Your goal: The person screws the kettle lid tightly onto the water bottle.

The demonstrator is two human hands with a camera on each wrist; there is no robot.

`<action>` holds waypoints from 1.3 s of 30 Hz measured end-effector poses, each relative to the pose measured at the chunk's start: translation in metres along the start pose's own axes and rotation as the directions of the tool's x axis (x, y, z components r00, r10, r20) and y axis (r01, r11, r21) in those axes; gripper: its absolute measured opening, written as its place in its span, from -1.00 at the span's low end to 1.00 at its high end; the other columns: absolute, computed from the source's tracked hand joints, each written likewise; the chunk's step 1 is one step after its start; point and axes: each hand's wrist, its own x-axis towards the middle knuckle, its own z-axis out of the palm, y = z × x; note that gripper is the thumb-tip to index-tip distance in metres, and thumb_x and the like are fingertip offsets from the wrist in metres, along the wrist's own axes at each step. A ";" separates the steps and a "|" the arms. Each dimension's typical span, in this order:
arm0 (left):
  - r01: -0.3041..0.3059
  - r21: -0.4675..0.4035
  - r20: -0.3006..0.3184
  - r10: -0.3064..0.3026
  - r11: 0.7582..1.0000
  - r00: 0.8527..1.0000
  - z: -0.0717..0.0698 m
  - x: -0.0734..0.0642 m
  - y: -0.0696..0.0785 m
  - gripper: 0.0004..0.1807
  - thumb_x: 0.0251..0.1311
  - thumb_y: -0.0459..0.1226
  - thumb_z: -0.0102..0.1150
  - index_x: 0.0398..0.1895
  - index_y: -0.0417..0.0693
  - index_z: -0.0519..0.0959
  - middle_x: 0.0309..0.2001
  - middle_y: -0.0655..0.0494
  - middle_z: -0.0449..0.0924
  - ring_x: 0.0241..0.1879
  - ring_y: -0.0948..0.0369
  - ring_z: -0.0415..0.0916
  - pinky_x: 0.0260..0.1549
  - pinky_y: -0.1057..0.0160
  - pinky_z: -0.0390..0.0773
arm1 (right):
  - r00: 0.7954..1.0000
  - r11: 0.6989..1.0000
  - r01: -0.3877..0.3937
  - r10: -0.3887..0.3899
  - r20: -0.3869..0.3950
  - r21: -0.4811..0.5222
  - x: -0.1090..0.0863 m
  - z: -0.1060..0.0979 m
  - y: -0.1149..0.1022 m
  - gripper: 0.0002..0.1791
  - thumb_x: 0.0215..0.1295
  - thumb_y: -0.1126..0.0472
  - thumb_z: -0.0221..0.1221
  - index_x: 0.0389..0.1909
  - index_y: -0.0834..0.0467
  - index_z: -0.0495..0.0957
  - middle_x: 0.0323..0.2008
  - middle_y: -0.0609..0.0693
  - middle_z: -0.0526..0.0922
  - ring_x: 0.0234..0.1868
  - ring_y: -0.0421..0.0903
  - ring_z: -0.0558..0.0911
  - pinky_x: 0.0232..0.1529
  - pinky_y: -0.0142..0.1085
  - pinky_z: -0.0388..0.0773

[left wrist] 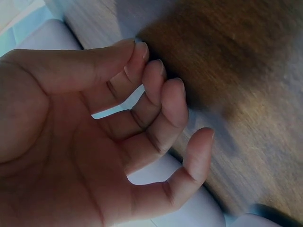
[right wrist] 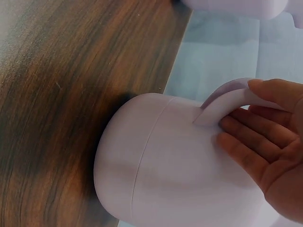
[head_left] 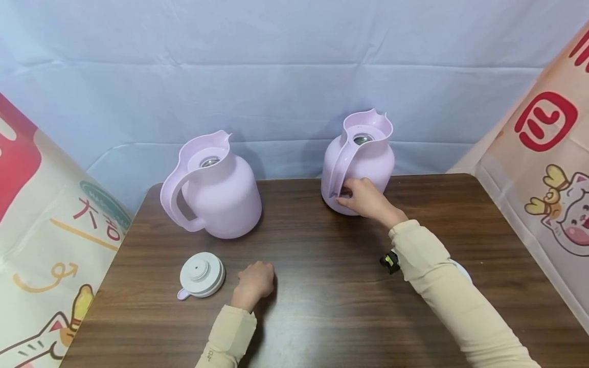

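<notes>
Two lilac thermos jugs stand at the back of the table, their tops uncovered. On the right jug (head_left: pixel 382 166), my right hand (head_left: pixel 368 197) grips the lower part of the handle (right wrist: pixel 227 103), with the thumb on one side and the fingers behind it. Beside the left jug (head_left: pixel 230 199), nearer the front, lies a white lid (head_left: pixel 202 273) with a lilac tab. Just right of that lid my left hand (head_left: pixel 255 281) hovers low over the wood, fingers loosely curled and holding nothing, as its palm (left wrist: pixel 71 142) shows in the left wrist view.
The brown wooden table (head_left: pixel 322 306) ends at a pale cloth backdrop (head_left: pixel 285 92) close behind the jugs. A white curved edge (head_left: pixel 461 271) peeks out from behind the right sleeve (head_left: pixel 442 276). Printed panels flank both sides.
</notes>
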 end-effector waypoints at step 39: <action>-0.027 0.029 0.027 0.026 0.999 0.999 0.001 0.002 -0.002 -0.83 0.00 -0.45 0.09 -0.29 -0.25 0.56 -0.22 -0.22 0.55 -0.17 -0.18 0.49 -0.22 -0.28 0.35 | 0.997 0.996 0.075 -0.076 0.005 0.057 -0.022 -0.003 -0.007 -0.86 -0.09 0.32 0.30 -0.49 0.31 0.61 -0.50 0.13 0.66 -0.43 -0.01 0.62 -0.34 -0.13 0.51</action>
